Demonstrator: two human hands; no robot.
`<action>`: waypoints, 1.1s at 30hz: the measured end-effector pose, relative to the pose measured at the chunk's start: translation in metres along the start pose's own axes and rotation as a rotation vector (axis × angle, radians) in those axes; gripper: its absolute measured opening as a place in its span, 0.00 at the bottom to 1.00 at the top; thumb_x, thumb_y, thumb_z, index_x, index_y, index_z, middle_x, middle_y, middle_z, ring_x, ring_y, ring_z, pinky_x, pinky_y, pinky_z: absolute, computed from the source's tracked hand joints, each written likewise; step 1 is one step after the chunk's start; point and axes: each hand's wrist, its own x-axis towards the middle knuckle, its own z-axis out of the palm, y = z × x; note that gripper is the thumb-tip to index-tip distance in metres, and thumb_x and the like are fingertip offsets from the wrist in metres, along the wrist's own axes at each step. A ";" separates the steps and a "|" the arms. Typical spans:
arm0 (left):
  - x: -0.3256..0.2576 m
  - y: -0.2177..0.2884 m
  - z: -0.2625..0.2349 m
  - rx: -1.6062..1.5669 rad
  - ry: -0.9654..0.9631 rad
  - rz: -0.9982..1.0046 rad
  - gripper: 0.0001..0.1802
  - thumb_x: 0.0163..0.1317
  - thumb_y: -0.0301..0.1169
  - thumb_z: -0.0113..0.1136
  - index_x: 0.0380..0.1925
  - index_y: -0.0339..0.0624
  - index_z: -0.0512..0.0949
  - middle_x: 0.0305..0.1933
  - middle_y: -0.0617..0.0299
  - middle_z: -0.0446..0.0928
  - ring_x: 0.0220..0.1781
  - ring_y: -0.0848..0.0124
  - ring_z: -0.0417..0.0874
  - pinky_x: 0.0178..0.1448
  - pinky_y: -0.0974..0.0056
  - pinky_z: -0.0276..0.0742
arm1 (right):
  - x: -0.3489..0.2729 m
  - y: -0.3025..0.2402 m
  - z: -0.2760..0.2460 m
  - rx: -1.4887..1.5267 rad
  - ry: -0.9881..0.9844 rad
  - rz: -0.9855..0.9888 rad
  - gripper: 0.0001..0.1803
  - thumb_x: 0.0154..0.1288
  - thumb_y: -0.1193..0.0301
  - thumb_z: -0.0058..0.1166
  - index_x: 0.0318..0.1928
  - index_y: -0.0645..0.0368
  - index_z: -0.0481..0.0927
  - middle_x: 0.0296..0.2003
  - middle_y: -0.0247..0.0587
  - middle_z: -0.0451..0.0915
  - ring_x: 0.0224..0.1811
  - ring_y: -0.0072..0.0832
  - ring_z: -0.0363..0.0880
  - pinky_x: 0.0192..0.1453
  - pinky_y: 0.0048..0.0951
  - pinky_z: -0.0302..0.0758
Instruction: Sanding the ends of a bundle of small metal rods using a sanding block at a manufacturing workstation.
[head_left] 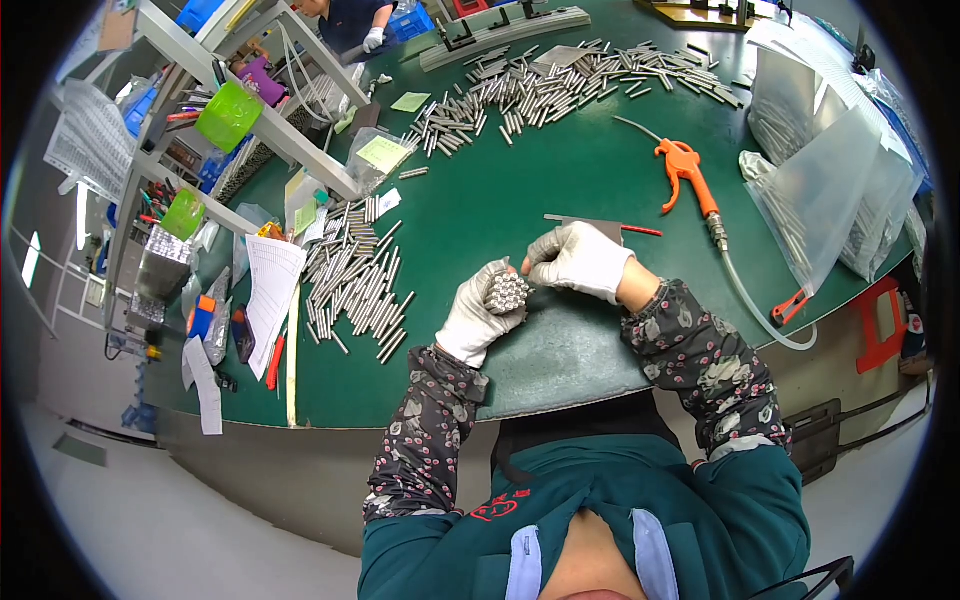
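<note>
White gloves cover both hands. My left hand [478, 312] is wrapped round a bundle of metal pins [508, 293], whose round ends face up and to the right. Close beside the bundle is my right hand [582, 262], its fingers bent and thumb tip near the pins; whether it pinches a pin is hidden. Behind the right hand lie a dark flat plate [600, 228] and a thin red-ended tool [642, 231]. To the left of my hands is a loose pile of metal pins [358, 285].
A larger heap of metal pins [560, 90] spreads across the far side of the green table [480, 200]. An orange air gun [688, 178] with a clear hose lies at right, near plastic bags of pins [820, 180]. Left stand a grey rack [290, 140] and paper sheets [270, 300]. Another person [350, 25] works beyond.
</note>
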 end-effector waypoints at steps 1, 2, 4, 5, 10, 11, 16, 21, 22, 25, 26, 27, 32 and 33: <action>0.000 0.000 0.000 0.029 -0.001 0.024 0.30 0.38 0.19 0.66 0.46 0.39 0.69 0.39 0.67 0.73 0.39 0.78 0.74 0.44 0.73 0.72 | -0.001 0.000 -0.001 -0.030 -0.008 -0.054 0.13 0.48 0.64 0.56 0.31 0.60 0.81 0.24 0.45 0.79 0.26 0.26 0.76 0.36 0.25 0.72; 0.000 -0.001 0.000 0.030 -0.002 0.024 0.30 0.38 0.19 0.66 0.46 0.39 0.69 0.39 0.67 0.73 0.39 0.78 0.74 0.44 0.73 0.72 | -0.001 0.000 -0.001 -0.059 -0.017 -0.109 0.13 0.48 0.63 0.57 0.31 0.59 0.82 0.24 0.46 0.79 0.26 0.29 0.77 0.35 0.26 0.72; -0.001 -0.005 0.000 -0.031 0.014 -0.002 0.30 0.38 0.19 0.66 0.47 0.39 0.68 0.39 0.66 0.73 0.39 0.78 0.74 0.45 0.73 0.72 | -0.003 -0.004 -0.001 -0.090 -0.005 -0.118 0.14 0.48 0.62 0.57 0.31 0.59 0.82 0.24 0.47 0.79 0.26 0.32 0.77 0.35 0.27 0.72; -0.001 -0.006 0.000 -0.031 0.013 -0.003 0.30 0.38 0.19 0.66 0.47 0.39 0.68 0.39 0.66 0.73 0.39 0.78 0.74 0.45 0.73 0.72 | -0.003 -0.005 -0.001 -0.121 0.006 -0.126 0.14 0.48 0.61 0.58 0.30 0.59 0.82 0.25 0.49 0.79 0.27 0.35 0.78 0.35 0.28 0.73; -0.001 -0.002 0.002 -0.014 0.008 0.000 0.31 0.38 0.15 0.64 0.46 0.41 0.68 0.37 0.68 0.73 0.39 0.79 0.74 0.45 0.74 0.72 | -0.001 -0.007 0.000 -0.199 0.027 -0.140 0.15 0.49 0.59 0.57 0.30 0.59 0.82 0.25 0.48 0.78 0.27 0.38 0.78 0.35 0.31 0.73; -0.001 -0.003 0.002 -0.015 0.007 -0.001 0.31 0.38 0.15 0.64 0.46 0.41 0.68 0.37 0.68 0.73 0.39 0.79 0.74 0.45 0.74 0.72 | -0.001 -0.008 0.000 -0.238 0.033 -0.144 0.15 0.49 0.59 0.56 0.30 0.59 0.81 0.24 0.47 0.79 0.28 0.38 0.78 0.35 0.31 0.73; 0.000 -0.003 -0.001 0.031 -0.046 0.040 0.33 0.38 0.18 0.66 0.49 0.41 0.67 0.41 0.64 0.74 0.40 0.76 0.75 0.47 0.71 0.72 | -0.001 -0.013 0.000 -0.296 0.040 -0.187 0.12 0.47 0.64 0.58 0.29 0.61 0.81 0.24 0.46 0.78 0.27 0.34 0.78 0.34 0.29 0.73; 0.000 -0.003 0.000 0.091 -0.035 0.098 0.33 0.37 0.18 0.66 0.49 0.41 0.67 0.41 0.64 0.74 0.40 0.75 0.75 0.46 0.71 0.73 | 0.002 -0.014 -0.004 -0.239 -0.020 -0.112 0.10 0.44 0.70 0.59 0.28 0.63 0.80 0.23 0.46 0.78 0.25 0.29 0.77 0.33 0.26 0.73; 0.000 -0.004 0.000 0.095 -0.030 0.108 0.33 0.37 0.18 0.66 0.49 0.41 0.67 0.41 0.64 0.74 0.40 0.75 0.75 0.46 0.71 0.73 | 0.003 -0.013 -0.003 -0.221 -0.025 -0.117 0.10 0.44 0.70 0.59 0.28 0.63 0.80 0.23 0.45 0.78 0.25 0.29 0.77 0.33 0.26 0.73; -0.001 -0.004 0.000 0.079 -0.022 0.140 0.33 0.37 0.18 0.67 0.48 0.42 0.67 0.41 0.64 0.73 0.39 0.75 0.75 0.45 0.71 0.73 | 0.003 -0.010 -0.004 -0.202 -0.029 -0.125 0.12 0.45 0.66 0.58 0.29 0.62 0.81 0.24 0.46 0.78 0.25 0.32 0.77 0.34 0.28 0.73; 0.000 -0.004 0.000 0.080 -0.020 0.141 0.33 0.37 0.18 0.67 0.48 0.42 0.67 0.41 0.64 0.73 0.39 0.75 0.75 0.45 0.71 0.73 | 0.002 -0.010 -0.004 -0.198 -0.025 -0.127 0.15 0.47 0.62 0.57 0.29 0.61 0.81 0.25 0.48 0.79 0.26 0.37 0.78 0.35 0.29 0.73; 0.000 -0.005 0.000 0.087 -0.019 0.143 0.34 0.37 0.18 0.67 0.48 0.42 0.67 0.41 0.64 0.73 0.39 0.75 0.75 0.45 0.71 0.73 | 0.002 -0.011 -0.004 -0.199 -0.026 -0.129 0.15 0.47 0.62 0.57 0.29 0.61 0.81 0.25 0.48 0.79 0.26 0.37 0.78 0.35 0.29 0.73; 0.000 -0.004 0.000 0.101 -0.019 0.129 0.33 0.37 0.19 0.67 0.48 0.41 0.68 0.41 0.64 0.73 0.39 0.75 0.75 0.45 0.71 0.73 | 0.000 -0.011 -0.002 -0.171 -0.003 -0.135 0.15 0.48 0.61 0.57 0.28 0.61 0.81 0.24 0.49 0.78 0.26 0.37 0.77 0.34 0.30 0.73; 0.000 -0.004 0.000 0.104 -0.013 0.122 0.33 0.37 0.19 0.67 0.48 0.41 0.68 0.40 0.64 0.74 0.39 0.75 0.75 0.45 0.71 0.73 | 0.000 -0.009 -0.001 -0.172 -0.004 -0.135 0.15 0.48 0.61 0.57 0.28 0.61 0.81 0.24 0.49 0.78 0.26 0.37 0.77 0.34 0.30 0.73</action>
